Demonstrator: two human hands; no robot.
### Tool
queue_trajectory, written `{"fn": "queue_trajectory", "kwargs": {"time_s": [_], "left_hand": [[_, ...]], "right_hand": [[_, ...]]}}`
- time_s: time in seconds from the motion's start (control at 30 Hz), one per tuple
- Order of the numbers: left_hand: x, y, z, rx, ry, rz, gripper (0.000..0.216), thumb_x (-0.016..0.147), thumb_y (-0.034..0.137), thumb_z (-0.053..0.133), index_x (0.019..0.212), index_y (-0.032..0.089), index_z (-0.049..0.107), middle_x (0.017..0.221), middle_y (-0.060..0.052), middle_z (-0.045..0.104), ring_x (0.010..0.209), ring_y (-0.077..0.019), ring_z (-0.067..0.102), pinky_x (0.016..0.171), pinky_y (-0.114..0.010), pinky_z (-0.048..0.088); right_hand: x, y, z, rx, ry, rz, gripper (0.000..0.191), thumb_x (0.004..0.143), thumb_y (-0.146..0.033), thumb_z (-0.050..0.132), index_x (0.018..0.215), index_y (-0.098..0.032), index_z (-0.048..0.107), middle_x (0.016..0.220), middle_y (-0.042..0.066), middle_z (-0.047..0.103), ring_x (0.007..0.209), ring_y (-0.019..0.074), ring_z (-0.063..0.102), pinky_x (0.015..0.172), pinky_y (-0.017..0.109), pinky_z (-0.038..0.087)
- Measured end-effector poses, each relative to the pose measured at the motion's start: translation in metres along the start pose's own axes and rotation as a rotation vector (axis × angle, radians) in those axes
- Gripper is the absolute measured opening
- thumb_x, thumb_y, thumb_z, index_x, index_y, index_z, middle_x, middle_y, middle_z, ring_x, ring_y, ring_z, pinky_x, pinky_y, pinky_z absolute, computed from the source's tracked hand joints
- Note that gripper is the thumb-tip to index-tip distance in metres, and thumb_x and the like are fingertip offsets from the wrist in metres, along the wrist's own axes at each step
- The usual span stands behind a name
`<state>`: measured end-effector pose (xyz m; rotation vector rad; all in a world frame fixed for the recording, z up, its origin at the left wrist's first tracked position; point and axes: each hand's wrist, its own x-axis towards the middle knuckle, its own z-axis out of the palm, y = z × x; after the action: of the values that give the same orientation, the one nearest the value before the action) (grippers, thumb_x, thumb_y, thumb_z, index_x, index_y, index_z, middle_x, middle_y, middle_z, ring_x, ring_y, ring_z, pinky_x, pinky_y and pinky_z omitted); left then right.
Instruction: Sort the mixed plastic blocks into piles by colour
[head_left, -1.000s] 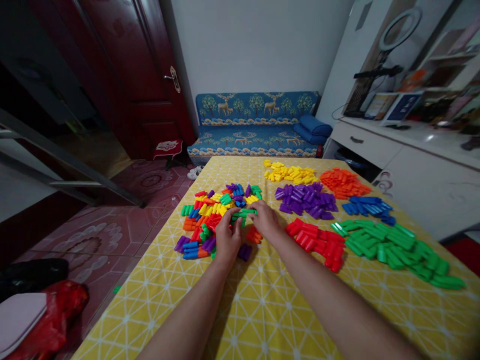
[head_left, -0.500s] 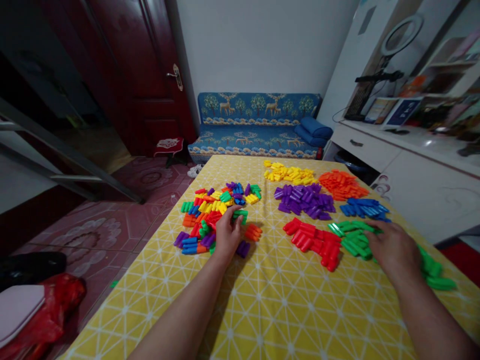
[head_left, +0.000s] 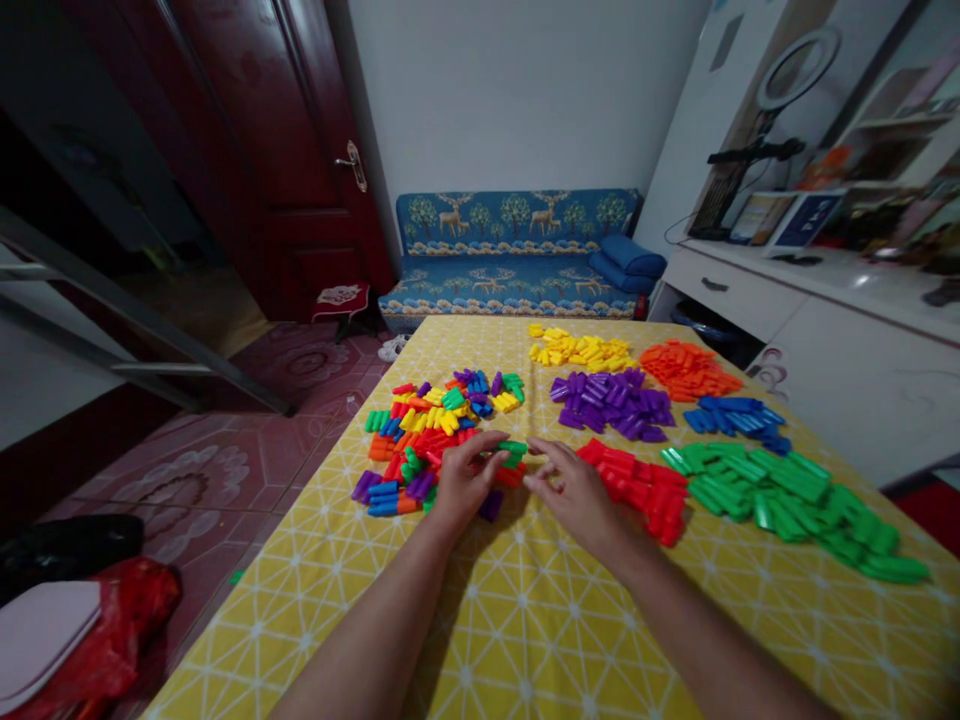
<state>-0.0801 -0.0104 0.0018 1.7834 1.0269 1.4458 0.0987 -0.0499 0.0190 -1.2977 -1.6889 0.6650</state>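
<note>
My left hand (head_left: 461, 485) pinches a green plastic building block (head_left: 514, 453) over the right side of a mixed pile of coloured blocks (head_left: 431, 420). Facing it, my right hand (head_left: 581, 500) has thumb and fingers apart, the fingertips close to the green block's right end; whether they touch it I cannot tell. Under the hands lie orange blocks (head_left: 511, 476) and a purple block (head_left: 491, 505), partly hidden. Right of my right hand is a heap of red blocks (head_left: 649, 490), partly covered by the hand. Farther right spreads a heap of green blocks (head_left: 787, 490).
More single-colour heaps lie on the yellow patterned tablecloth (head_left: 517, 620): purple blocks (head_left: 611, 403), yellow blocks (head_left: 581, 350), orange blocks (head_left: 686, 370) and blue blocks (head_left: 735, 418). A blue sofa (head_left: 517, 270) stands behind the table, a white cabinet (head_left: 840, 350) to the right.
My right hand has moved left from the green heap to beside my left hand, with nothing visible in it. My left hand has shifted slightly right and down with the green block.
</note>
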Motion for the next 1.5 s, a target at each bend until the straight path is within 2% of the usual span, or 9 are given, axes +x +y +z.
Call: {"fn": "queue_trajectory", "kwargs": {"time_s": [0.17,0.33,0.57,0.67,0.8,1.07,1.23,1.37,1.5], "left_hand": [[-0.002,0.003,-0.001,0.010,-0.060,0.040,0.018,0.081,0.029,0.072,0.096,0.018,0.073,0.088,-0.005,0.077,0.075,-0.0162,0.072,0.067,-0.024,0.057],[-0.004,0.003,-0.003,0.131,-0.177,0.084,0.020,0.085,0.033,0.068,0.098,0.018,0.071,0.087,-0.004,0.076,0.071,-0.0143,0.070,0.066,-0.022,0.054],[-0.003,0.009,-0.004,0.383,-0.236,0.114,0.021,0.092,0.031,0.056,0.102,0.018,0.069,0.097,-0.007,0.074,0.089,-0.0188,0.069,0.078,-0.028,0.053],[-0.001,0.010,-0.001,0.478,-0.276,0.143,0.023,0.089,0.029,0.057,0.105,0.018,0.069,0.099,-0.009,0.072,0.091,-0.0208,0.066,0.079,-0.031,0.052],[0.000,0.012,0.001,0.590,-0.296,0.195,0.035,0.082,0.029,0.064,0.116,0.019,0.066,0.108,-0.009,0.070,0.100,-0.0253,0.062,0.090,-0.040,0.047],[0.001,0.007,0.002,0.681,-0.336,0.192,0.044,0.071,0.014,0.063,0.115,0.023,0.067,0.110,-0.008,0.068,0.102,-0.0278,0.060,0.093,-0.046,0.044],[0.001,0.000,0.002,0.479,-0.224,0.174,0.054,0.073,0.011,0.062,0.126,0.019,0.059,0.119,-0.010,0.065,0.110,-0.0264,0.059,0.097,-0.043,0.047],[0.000,0.003,0.001,0.289,-0.180,0.206,0.060,0.073,0.009,0.063,0.131,0.021,0.054,0.127,-0.009,0.061,0.119,-0.0242,0.056,0.102,-0.040,0.047],[0.001,0.005,0.000,0.182,-0.155,0.214,0.048,0.077,0.007,0.062,0.122,0.020,0.059,0.117,-0.008,0.064,0.107,-0.0200,0.061,0.091,-0.033,0.053]], "right_hand": [[-0.004,0.000,0.026,0.075,0.041,-0.011,0.035,0.086,-0.026,0.057,0.121,-0.026,0.062,0.112,0.006,0.069,0.090,0.0181,0.066,0.073,0.030,0.056],[-0.005,0.002,0.011,0.038,0.109,-0.031,0.019,0.086,-0.030,0.059,0.101,-0.021,0.068,0.094,0.005,0.071,0.080,0.0176,0.066,0.069,0.029,0.053],[-0.002,0.046,-0.096,-0.425,0.730,0.052,0.032,0.085,-0.039,0.059,0.107,-0.018,0.069,0.089,0.008,0.071,0.072,0.0205,0.061,0.067,0.033,0.046],[-0.010,0.074,-0.142,-0.632,0.848,0.155,0.032,0.083,-0.037,0.058,0.103,-0.017,0.072,0.082,0.011,0.070,0.071,0.0240,0.060,0.067,0.036,0.041],[-0.021,0.095,-0.161,-0.792,0.827,0.306,0.032,0.084,-0.037,0.054,0.100,-0.017,0.074,0.082,0.016,0.068,0.079,0.0309,0.057,0.069,0.043,0.034],[-0.013,0.074,-0.133,-0.783,0.885,0.037,0.025,0.083,-0.028,0.056,0.102,-0.020,0.071,0.113,0.015,0.064,0.106,0.0353,0.053,0.087,0.052,0.037],[-0.005,0.027,-0.060,-0.364,0.539,-0.253,0.021,0.088,-0.020,0.051,0.102,-0.021,0.066,0.104,0.009,0.063,0.100,0.0230,0.061,0.091,0.041,0.049],[-0.013,0.000,0.004,-0.213,0.207,-0.249,0.041,0.088,-0.015,0.050,0.127,-0.024,0.055,0.124,0.009,0.059,0.107,0.0204,0.061,0.091,0.037,0.053],[-0.016,-0.004,0.026,-0.188,0.098,-0.167,0.052,0.085,-0.016,0.053,0.136,-0.026,0.048,0.132,0.008,0.058,0.113,0.0227,0.061,0.088,0.038,0.056]]}}
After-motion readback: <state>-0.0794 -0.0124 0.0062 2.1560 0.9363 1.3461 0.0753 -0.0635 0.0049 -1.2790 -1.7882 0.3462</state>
